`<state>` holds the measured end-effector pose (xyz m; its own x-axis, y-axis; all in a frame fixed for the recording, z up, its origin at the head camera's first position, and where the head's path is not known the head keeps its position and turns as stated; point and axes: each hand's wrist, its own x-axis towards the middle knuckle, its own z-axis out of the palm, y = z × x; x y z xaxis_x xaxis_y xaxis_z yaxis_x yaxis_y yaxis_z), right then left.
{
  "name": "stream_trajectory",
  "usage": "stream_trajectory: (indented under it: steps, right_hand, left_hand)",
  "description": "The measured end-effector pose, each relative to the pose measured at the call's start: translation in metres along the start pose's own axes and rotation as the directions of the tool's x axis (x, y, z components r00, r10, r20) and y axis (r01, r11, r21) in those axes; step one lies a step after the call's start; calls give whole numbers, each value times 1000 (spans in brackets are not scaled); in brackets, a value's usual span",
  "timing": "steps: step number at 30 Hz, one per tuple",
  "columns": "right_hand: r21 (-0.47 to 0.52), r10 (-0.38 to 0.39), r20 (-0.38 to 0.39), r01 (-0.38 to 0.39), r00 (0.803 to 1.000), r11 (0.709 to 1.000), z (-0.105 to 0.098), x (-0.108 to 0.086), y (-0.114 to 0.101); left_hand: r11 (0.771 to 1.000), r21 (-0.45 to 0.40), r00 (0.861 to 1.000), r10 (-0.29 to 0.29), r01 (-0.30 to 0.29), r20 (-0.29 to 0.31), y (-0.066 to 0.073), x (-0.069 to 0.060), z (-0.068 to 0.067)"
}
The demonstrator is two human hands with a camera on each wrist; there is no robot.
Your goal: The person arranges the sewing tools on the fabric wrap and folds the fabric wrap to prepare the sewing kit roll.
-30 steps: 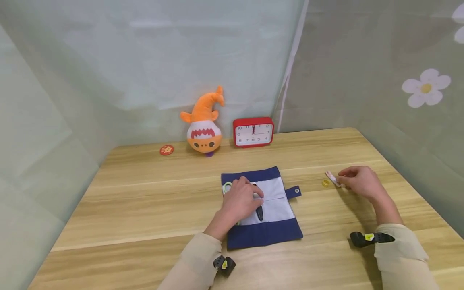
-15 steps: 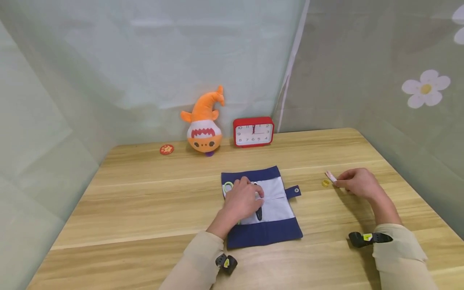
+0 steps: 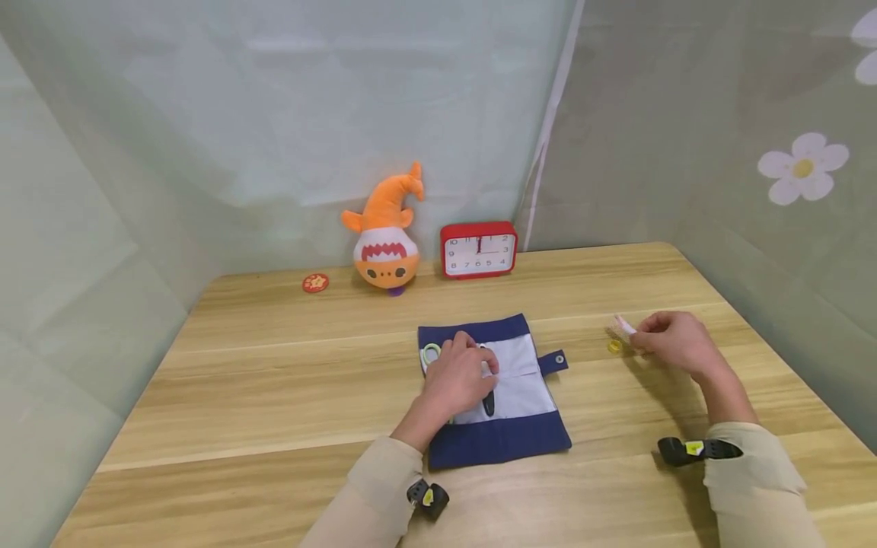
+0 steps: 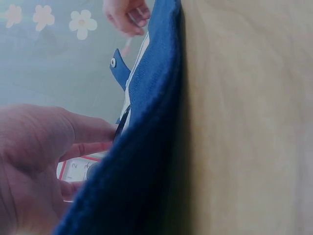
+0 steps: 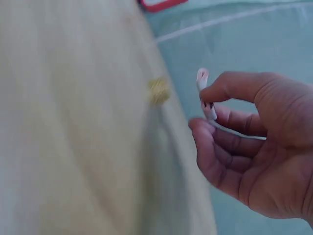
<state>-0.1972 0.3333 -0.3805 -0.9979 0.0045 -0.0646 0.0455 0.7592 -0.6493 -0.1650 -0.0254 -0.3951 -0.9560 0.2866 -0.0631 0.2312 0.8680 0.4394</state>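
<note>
In the head view, a navy pouch [image 3: 502, 445] with a pale lining lies unfolded on the table. My left hand [image 3: 460, 379] rests on it, fingers loosely bent, with thumb and fingers touching a slim black-handled tool [image 3: 489, 403]. That tool is partly covered, so its kind is hidden. Pale green loop handles [image 3: 431, 352], like those of scissors, show beside the hand. My right hand [image 3: 674, 342] pinches a small folded white and pink tape [image 5: 203, 81] between thumb and fingers. A thin white end runs along the fingers. Near it sits a small yellow thimble-like piece [image 3: 614, 346].
A strap with a snap [image 3: 556, 361] sticks out from the pouch's right side. Along the back edge stand a red clock [image 3: 478, 255] and an orange plush shark [image 3: 387, 236]. A red round disc [image 3: 315, 283] lies to their left. Cloth walls border the table.
My right hand has taken hold of the folded tape and lifted it slightly off the table. My left hand stays nearly still on the pouch, while the black-handled tool has shifted a little left.
</note>
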Motion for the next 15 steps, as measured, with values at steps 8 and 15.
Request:
stream_trajectory:
  steps: [8,15]
  right_hand:
    - [190,-104,60,91,993,978,10,0,-54]
    - [228,-190,117,160,975,960,35,9,-87]
  left_hand:
    - [1000,-12,1000,1,-2,-11,-2,0,1]
    - [1000,-13,1000,2,-2,-19,-1,0,2]
